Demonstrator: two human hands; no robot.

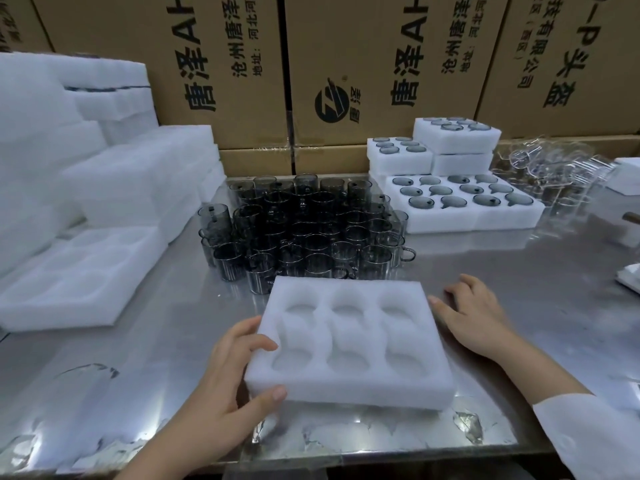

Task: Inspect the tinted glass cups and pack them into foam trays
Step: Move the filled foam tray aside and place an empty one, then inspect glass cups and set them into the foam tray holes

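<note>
Our left hand (225,375) grips the near left corner of an empty foam tray (346,388), thumb on its front wall. Our right hand (474,317) lies loosely open, holding nothing, on the steel table (540,282) at the tray's right edge. All 6 pockets are bare, so this tray is not yet begun. Beyond it, a dense crowd of loose tinted cups (311,230) awaits inspection. Farther right, filled trays (460,202) sit stacked. We judge the job partly done, with much left.

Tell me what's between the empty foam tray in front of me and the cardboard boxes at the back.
A crowd of loose dark glass cups standing on the steel table, seen in the head view.
</note>
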